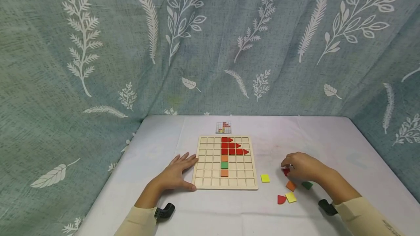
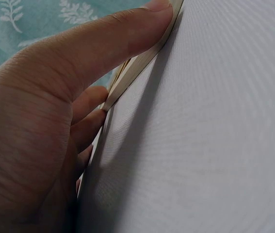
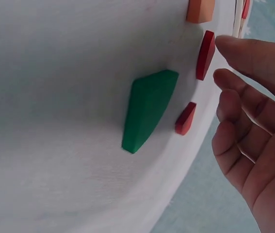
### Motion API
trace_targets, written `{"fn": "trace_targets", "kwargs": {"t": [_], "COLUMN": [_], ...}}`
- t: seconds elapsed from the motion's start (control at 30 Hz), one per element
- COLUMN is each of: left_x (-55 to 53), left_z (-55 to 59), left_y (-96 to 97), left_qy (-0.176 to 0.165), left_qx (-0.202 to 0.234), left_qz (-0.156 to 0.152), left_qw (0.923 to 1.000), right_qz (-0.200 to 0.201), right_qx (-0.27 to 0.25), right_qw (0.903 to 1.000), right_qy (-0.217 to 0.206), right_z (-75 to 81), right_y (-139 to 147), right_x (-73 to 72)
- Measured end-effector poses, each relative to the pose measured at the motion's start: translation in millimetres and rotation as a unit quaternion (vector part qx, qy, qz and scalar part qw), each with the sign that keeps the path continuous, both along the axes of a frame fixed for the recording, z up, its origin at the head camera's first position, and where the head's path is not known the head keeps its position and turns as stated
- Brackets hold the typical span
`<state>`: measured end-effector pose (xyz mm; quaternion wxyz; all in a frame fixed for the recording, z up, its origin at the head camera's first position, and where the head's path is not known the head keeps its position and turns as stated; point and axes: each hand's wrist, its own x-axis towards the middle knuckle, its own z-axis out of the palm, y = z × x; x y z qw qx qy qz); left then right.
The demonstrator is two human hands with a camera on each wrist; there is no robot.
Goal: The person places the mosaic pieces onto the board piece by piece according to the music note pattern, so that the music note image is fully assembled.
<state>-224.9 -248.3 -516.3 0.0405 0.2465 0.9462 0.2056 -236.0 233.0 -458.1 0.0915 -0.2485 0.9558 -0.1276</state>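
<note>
My left hand point(image 1: 179, 172) rests at the left edge of a wooden grid board point(image 1: 210, 181), thumb and fingers touching its side. In the left wrist view the thumb point(image 2: 122, 36) lies along the board's rim point(image 2: 136, 70). Red tiles point(image 1: 232, 151) fill part of the board's upper rows; orange point(image 1: 224, 158) and green point(image 1: 224, 165) squares sit below them. My right hand point(image 1: 303, 166) hovers over loose pieces with fingers loosely bent. In the right wrist view its thumb and fingers hold nothing, close to a red piece point(image 3: 205, 56); a smaller red piece point(image 3: 186, 119) and a green piece point(image 3: 149, 111) lie nearby.
A small pattern card point(image 1: 224, 128) lies behind the board. Right of the board are a yellow square point(image 1: 265, 178), an orange square point(image 1: 290, 185), another yellow square point(image 1: 291, 197) and a red rounded piece point(image 1: 281, 200). A patterned curtain point(image 1: 210, 46) hangs behind the white table point(image 1: 203, 214).
</note>
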Motion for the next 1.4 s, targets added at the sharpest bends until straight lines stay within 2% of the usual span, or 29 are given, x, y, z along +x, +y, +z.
{"fn": "trace_targets", "kwargs": {"t": [0.3,0.6,0.93,1.23,1.4], "left_x": [0.5,0.9,-0.6,0.6,0.3], "left_z": [-0.8,-1.5,-3.0,-0.7,0.0], "left_y": [-0.7,-1.6,-1.3,0.1,0.4], "left_qy": [0.001,0.002,0.005,0.004,0.004], "left_qx": [-0.007,-0.007,-0.011,-0.006,-0.006], "left_qz": [0.008,0.006,0.003,0.001,0.000], "left_qw": [0.9999,1.0000,0.9999,1.0000,1.0000], "right_qz": [0.002,0.022,-0.011,0.015,0.004], "right_qx": [0.008,0.010,0.012,0.019,0.027], "right_qw": [0.9999,0.9996,0.9998,0.9996,0.9995], "right_qy": [-0.012,0.017,-0.007,0.015,0.017], "right_z": [-7.4,-12.5,-13.2,-11.7,-12.5], "right_y": [4,6,2,-2,-5], "right_x": [-1.0,-4.0,-1.7,-2.3,-4.8]}}
